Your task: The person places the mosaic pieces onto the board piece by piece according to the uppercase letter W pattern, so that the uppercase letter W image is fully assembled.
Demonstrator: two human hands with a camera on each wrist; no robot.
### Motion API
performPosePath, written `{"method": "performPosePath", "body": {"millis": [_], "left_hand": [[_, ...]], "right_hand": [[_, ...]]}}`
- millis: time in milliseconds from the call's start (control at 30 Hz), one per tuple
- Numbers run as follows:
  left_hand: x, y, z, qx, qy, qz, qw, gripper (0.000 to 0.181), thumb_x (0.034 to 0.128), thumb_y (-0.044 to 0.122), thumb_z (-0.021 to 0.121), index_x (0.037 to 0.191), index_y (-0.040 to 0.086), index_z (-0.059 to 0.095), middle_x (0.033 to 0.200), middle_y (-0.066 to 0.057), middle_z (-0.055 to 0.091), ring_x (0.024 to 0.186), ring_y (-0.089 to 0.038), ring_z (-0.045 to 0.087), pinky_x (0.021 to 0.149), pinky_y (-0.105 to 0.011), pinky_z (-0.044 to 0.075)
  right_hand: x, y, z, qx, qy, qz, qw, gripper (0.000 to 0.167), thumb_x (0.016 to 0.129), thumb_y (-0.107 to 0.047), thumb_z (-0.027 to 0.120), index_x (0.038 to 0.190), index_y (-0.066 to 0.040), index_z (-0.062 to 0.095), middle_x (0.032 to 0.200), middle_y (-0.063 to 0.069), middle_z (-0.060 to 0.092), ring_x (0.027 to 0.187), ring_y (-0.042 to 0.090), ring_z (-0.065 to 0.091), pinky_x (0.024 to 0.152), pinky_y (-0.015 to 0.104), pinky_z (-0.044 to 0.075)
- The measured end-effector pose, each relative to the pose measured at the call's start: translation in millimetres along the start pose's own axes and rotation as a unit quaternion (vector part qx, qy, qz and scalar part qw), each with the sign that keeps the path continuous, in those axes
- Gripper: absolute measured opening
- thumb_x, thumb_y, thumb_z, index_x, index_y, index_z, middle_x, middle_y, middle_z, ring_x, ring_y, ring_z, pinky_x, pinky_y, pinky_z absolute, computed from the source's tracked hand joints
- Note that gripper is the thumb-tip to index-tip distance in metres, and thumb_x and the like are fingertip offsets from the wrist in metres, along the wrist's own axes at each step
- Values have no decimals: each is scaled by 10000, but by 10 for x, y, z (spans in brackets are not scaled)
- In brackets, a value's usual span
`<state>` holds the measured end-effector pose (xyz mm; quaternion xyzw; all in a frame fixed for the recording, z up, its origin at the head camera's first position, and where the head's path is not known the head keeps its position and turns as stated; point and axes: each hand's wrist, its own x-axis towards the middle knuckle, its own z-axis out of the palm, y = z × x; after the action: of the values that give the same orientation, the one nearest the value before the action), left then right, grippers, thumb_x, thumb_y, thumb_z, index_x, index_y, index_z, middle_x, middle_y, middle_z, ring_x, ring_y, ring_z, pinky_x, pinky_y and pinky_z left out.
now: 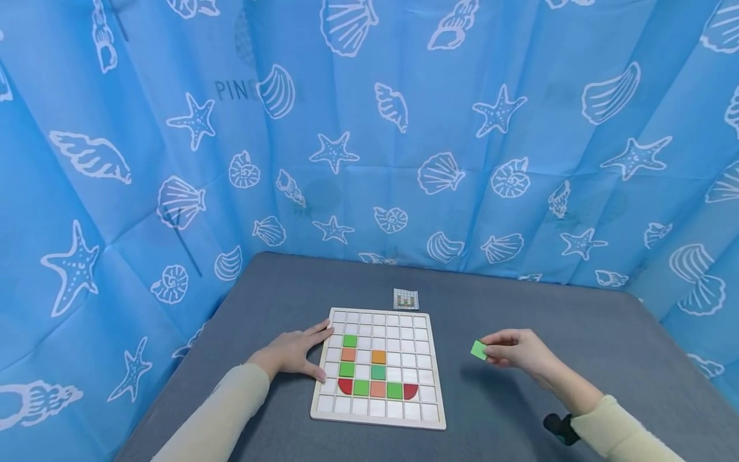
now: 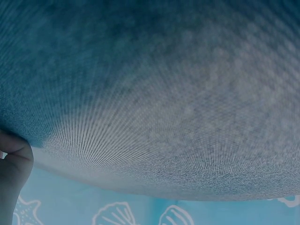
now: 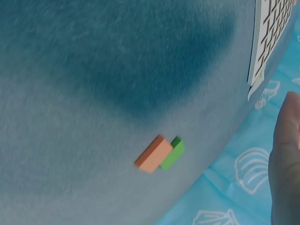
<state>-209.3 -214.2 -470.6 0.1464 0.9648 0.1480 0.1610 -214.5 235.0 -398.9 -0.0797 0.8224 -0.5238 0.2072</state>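
Observation:
In the head view, a white grid board (image 1: 375, 414) with a pale rim lies on the grey table. Several coloured tiles sit in its squares: green, salmon, orange (image 1: 378, 356) and teal (image 1: 378, 372), plus two red rounded ones. My left hand (image 1: 291, 351) rests at the board's left edge, fingers and thumb spread; only part of it (image 2: 14, 164) shows in the left wrist view. Right of the board, my right hand (image 1: 516, 350) pinches a green square tile (image 1: 478, 350) above the table. The right wrist view shows just part of that hand (image 3: 286, 159).
A small patterned card (image 1: 406, 299) lies behind the board. In the right wrist view appear a salmon tile (image 3: 154, 154) and a green tile (image 3: 173, 153), touching or overlapping. A black object (image 1: 560, 428) sits by the right wrist. Blue shell-print curtain (image 1: 392, 167) stands behind the table.

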Motion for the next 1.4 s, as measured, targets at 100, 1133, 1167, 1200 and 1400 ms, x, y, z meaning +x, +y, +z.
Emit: {"method": "performPosePath", "body": {"millis": [100,1133,1167,1200,1400], "left_hand": [[-2,4,3,-23,-14,-6,10000,1013,723,634,750,1546,258,296,1607,52,206,1376,-375,347,1049,-560,317],[20,-18,3,15,40,69,10000,1014,718,631,754,1545,257,301,1606,73,202,1378,-360,351,1060,-540,316],[20,-18,1,11,38,71,10000,1014,719,630,754,1545,256,302,1606,73,203,1378,-361,351,1060,-540,315],[20,-17,0,6,35,70,10000,1014,719,630,755,1545,256,301,1606,72,203,1379,-362,350,1061,-541,314],[22,-21,2,22,15,49,10000,1015,720,635,750,1546,258,297,1606,68,202,1376,-367,351,1057,-540,319]], "right_hand": [[29,7,71,-55,142,89,9998,298,964,-89,611,1143,148,622,877,49,684,796,208,644,765,376,553],[237,-1,564,-378,469,380,9975,164,926,20,618,1049,109,680,824,69,671,722,170,622,716,376,560],[240,0,577,-390,439,362,9976,161,924,22,620,1045,109,680,822,68,670,722,169,620,716,375,561],[243,1,591,-382,425,368,9977,154,921,25,621,1036,105,684,818,65,671,722,167,620,713,374,561],[241,38,663,-565,203,165,9981,137,907,37,627,1011,88,700,814,52,676,741,168,637,702,370,562]]}}
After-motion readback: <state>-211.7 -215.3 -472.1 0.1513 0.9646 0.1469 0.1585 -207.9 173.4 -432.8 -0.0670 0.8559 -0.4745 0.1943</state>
